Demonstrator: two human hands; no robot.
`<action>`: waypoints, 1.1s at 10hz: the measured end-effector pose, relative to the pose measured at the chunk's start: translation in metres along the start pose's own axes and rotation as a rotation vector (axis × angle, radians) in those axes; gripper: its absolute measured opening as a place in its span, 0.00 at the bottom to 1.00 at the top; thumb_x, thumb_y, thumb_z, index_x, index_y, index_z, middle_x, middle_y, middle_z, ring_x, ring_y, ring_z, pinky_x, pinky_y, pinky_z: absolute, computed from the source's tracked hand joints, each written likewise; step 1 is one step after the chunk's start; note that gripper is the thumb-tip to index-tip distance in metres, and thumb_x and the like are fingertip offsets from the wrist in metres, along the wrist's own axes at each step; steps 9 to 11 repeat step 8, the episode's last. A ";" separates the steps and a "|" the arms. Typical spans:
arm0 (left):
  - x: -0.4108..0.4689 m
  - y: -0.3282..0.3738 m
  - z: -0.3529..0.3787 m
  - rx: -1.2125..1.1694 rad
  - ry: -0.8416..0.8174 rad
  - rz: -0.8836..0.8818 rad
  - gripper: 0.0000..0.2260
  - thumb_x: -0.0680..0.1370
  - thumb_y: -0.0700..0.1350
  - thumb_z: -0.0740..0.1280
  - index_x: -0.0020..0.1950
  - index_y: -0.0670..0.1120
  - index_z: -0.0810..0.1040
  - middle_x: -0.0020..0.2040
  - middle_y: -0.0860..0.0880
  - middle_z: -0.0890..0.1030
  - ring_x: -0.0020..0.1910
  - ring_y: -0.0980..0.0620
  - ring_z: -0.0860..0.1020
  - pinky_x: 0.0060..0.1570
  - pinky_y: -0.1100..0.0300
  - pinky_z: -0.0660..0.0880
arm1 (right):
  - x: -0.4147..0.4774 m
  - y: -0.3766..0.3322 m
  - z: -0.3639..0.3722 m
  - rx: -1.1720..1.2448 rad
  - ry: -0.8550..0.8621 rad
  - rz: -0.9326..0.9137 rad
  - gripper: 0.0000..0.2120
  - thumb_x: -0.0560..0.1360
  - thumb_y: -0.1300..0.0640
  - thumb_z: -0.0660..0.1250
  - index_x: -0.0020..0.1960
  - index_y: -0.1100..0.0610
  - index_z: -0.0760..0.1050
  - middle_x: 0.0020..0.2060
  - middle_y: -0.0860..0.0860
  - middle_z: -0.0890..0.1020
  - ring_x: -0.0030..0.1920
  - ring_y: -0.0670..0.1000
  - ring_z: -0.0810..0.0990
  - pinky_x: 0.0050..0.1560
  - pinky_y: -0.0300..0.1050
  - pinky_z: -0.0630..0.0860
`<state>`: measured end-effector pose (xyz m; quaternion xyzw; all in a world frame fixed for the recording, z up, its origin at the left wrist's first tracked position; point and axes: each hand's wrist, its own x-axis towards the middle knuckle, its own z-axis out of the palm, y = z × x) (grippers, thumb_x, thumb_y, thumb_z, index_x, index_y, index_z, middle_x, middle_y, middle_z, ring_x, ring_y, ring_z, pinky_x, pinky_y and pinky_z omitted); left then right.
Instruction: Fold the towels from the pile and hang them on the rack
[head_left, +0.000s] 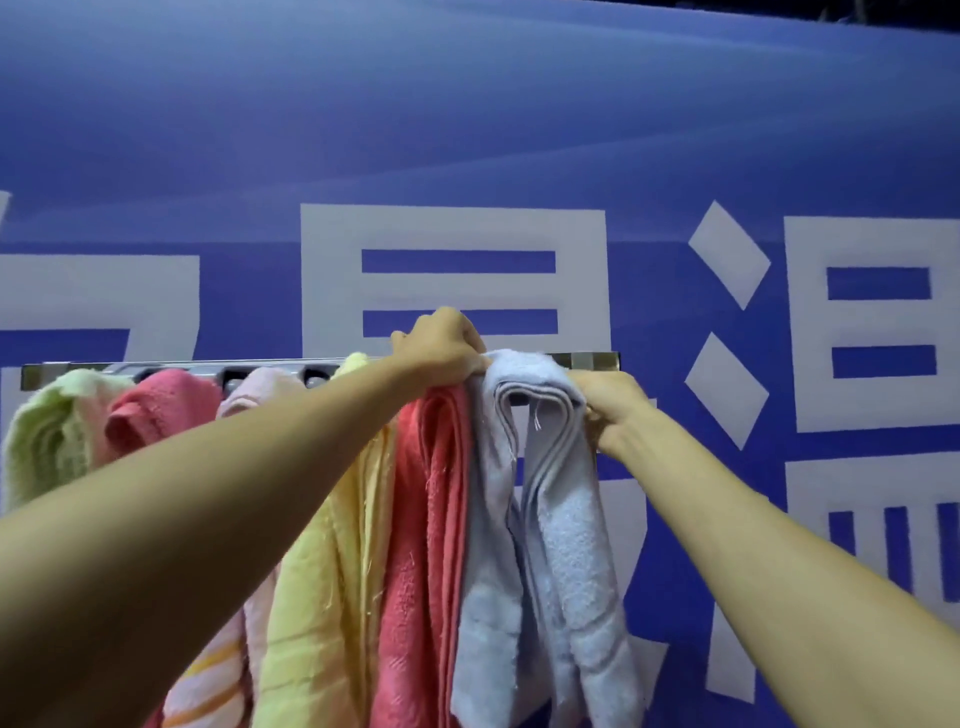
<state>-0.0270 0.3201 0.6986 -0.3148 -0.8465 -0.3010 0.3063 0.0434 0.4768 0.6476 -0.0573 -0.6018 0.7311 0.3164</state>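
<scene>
Rack (592, 359) crowded — coral towel (431, 519) touches blue towel (561, 519).

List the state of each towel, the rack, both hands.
light blue towel, folded, draped over rack
coral towel, folded, hanging
yellow towel, hanging
pale pink towel, hanging
pink towel, hanging
green towel, hanging
rack, holds six towels
left hand, grips light blue towel top
right hand, grips light blue towel side

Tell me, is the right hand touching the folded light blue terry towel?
Touching. The head view shows the right hand gripping the folded light blue terry towel at its top right edge.
</scene>
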 end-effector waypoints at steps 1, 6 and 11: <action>-0.005 -0.002 0.010 0.194 0.049 0.123 0.01 0.72 0.46 0.70 0.42 0.50 0.81 0.46 0.52 0.83 0.51 0.49 0.77 0.55 0.52 0.58 | 0.007 0.023 -0.006 -0.118 0.009 0.007 0.02 0.70 0.66 0.71 0.43 0.63 0.81 0.29 0.52 0.81 0.25 0.45 0.78 0.25 0.37 0.71; -0.083 0.005 -0.011 0.272 0.059 0.424 0.09 0.77 0.49 0.66 0.55 0.51 0.80 0.50 0.53 0.83 0.57 0.52 0.75 0.72 0.50 0.51 | -0.041 0.043 -0.022 -0.519 0.083 -0.178 0.08 0.74 0.62 0.67 0.42 0.51 0.81 0.48 0.52 0.84 0.53 0.53 0.81 0.55 0.52 0.79; -0.173 0.011 -0.041 -0.146 -0.111 0.358 0.09 0.77 0.45 0.67 0.56 0.45 0.81 0.50 0.50 0.83 0.46 0.55 0.79 0.50 0.60 0.76 | -0.112 0.036 -0.026 -0.583 -0.052 -0.170 0.05 0.75 0.61 0.68 0.50 0.57 0.81 0.44 0.53 0.83 0.43 0.50 0.81 0.45 0.44 0.82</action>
